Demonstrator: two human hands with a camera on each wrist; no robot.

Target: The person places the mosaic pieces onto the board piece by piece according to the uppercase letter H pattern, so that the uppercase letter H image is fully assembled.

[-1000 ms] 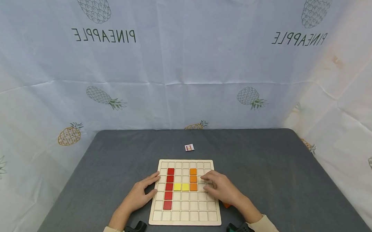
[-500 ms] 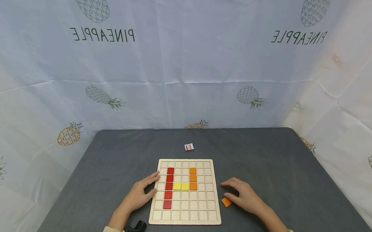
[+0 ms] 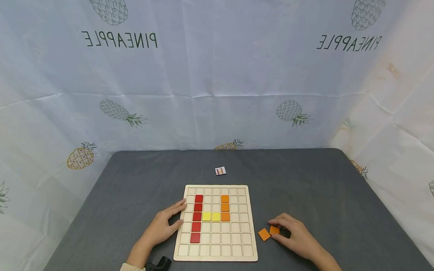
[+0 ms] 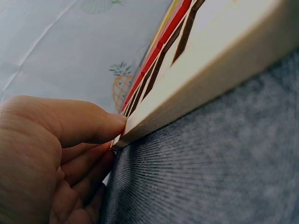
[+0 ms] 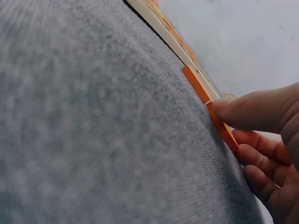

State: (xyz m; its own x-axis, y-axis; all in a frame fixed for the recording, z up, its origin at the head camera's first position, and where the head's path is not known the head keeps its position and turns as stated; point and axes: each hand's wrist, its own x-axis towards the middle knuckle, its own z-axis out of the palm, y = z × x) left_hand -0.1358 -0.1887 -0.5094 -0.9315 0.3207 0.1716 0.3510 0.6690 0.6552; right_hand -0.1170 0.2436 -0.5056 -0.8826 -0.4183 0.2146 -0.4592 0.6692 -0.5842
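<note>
A wooden grid board (image 3: 216, 250) lies on the dark table. On it stand a column of red square tiles (image 3: 196, 226), two yellow tiles (image 3: 215, 216) and a column of orange tiles (image 3: 225, 207). My left hand (image 3: 161, 229) rests at the board's left edge, fingers extended; in the left wrist view its thumb (image 4: 88, 122) touches that edge. Right of the board, my right hand (image 3: 296, 237) pinches a loose orange tile (image 3: 274, 230) between thumb and fingers, low at the tabletop. A second loose orange tile (image 3: 264, 234) lies beside it, close to the board.
A small printed card (image 3: 220, 171) lies behind the board. The dark table (image 3: 313, 179) stretches out on both sides. Behind it hangs a white pineapple-print cloth (image 3: 214, 63).
My right hand has left the board's right side, moved right and toward me, and now grips a loose orange tile. Two loose orange tiles have come into sight. My left hand stays put.
</note>
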